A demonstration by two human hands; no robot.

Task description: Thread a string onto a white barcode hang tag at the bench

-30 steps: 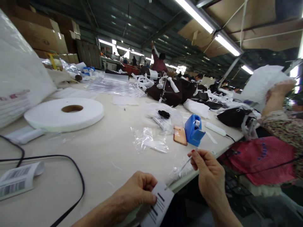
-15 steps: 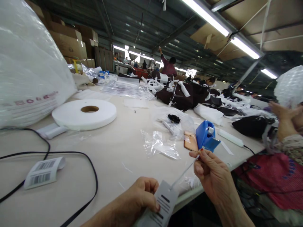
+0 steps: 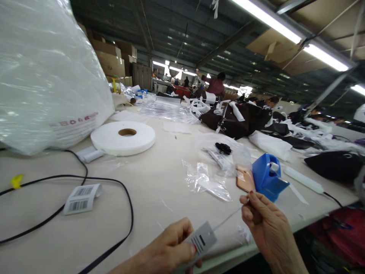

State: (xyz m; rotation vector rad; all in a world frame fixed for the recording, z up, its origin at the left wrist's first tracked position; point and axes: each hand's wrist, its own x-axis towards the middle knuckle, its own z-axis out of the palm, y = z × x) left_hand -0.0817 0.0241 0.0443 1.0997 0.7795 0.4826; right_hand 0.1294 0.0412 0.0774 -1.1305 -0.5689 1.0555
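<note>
Between thumb and fingers, my left hand (image 3: 173, 247) grips a grey hang tag (image 3: 203, 240) printed with dark lines, near the table's front edge. A thin string (image 3: 227, 220) runs from the hole at the tag's corner up to my right hand (image 3: 268, 224). My right thumb and forefinger pinch the string's far end, and the string is stretched fairly straight. Just beyond the right hand stand a blue tape dispenser (image 3: 266, 176) and a gold phone (image 3: 244, 179) lying flat.
A roll of white tape (image 3: 107, 139) and a large plastic-wrapped bundle (image 3: 54, 87) occupy the left, near a black cord (image 3: 132, 205) and a barcode label (image 3: 82, 198). Clear plastic bags (image 3: 207, 179) lie mid-table. Dark bags (image 3: 234, 118) are heaped behind. A white stick-shaped tool (image 3: 303, 179) lies right.
The view has turned left, so table items appear farther right. Another person's hands at the right edge have left the picture. Both my hands keep their hold on tag and string.
</note>
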